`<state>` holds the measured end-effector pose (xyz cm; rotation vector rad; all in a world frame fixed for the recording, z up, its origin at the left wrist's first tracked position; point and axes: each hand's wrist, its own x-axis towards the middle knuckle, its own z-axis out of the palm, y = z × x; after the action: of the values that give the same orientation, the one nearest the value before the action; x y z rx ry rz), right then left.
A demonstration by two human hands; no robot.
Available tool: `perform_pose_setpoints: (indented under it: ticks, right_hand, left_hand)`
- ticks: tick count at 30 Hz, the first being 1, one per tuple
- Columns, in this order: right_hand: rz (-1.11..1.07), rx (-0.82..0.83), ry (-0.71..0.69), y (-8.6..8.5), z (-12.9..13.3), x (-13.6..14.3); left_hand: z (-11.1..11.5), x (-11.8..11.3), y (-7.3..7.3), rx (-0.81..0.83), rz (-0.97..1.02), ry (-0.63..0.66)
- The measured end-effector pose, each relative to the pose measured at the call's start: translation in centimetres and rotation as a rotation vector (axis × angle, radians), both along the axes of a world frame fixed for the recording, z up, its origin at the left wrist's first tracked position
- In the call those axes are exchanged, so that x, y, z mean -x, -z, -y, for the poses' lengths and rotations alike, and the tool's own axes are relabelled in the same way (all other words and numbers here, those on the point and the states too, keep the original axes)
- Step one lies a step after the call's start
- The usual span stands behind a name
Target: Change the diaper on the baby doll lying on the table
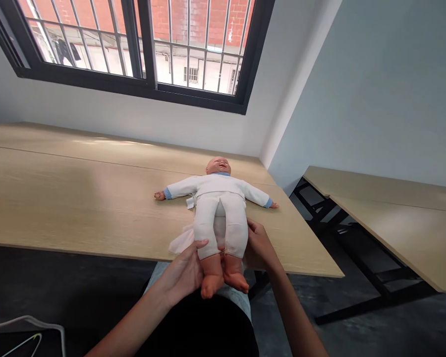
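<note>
A baby doll (222,186) lies on its back at the table's front edge, arms spread. It wears a white top with blue collar and cuffs; its legs are white cloth, ending in bare reddish feet that reach past the edge. My left hand (187,271) is closed around the lower leg on the left, thumb on top, other fingers partly hidden behind it. Against the outer side of the other leg rests my right hand (259,244), fingers curled, tips out of sight behind the leg. Thin white cloth (182,240) shows beside and under the doll's legs.
The wooden table (96,198) runs along the wall beneath a barred window (148,82). To the right, past a gap, stands a second table (394,228) on black metal legs. A pale curved frame (33,322) and hanger-like wire (27,342) show at lower left.
</note>
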<state>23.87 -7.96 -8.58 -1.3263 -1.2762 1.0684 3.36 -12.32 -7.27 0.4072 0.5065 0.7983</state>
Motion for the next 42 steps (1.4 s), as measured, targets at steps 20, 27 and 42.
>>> perform_pose_setpoints:
  ticks: [20,27,42]
  right_hand:
    - [0.041,0.095,-0.036,-2.3,-0.1,-4.7]
    - [0.178,0.111,-0.074,-1.8,0.1,-4.9]
    - [0.995,-0.638,0.032,-1.3,5.2,0.4]
  left_hand:
    - [-7.4,8.2,-0.7,-0.611,-0.853,-0.029]
    - [-16.4,6.6,1.1,-1.36,-1.467,-0.207]
    - [-16.6,5.2,1.5,-1.38,-1.706,-0.162]
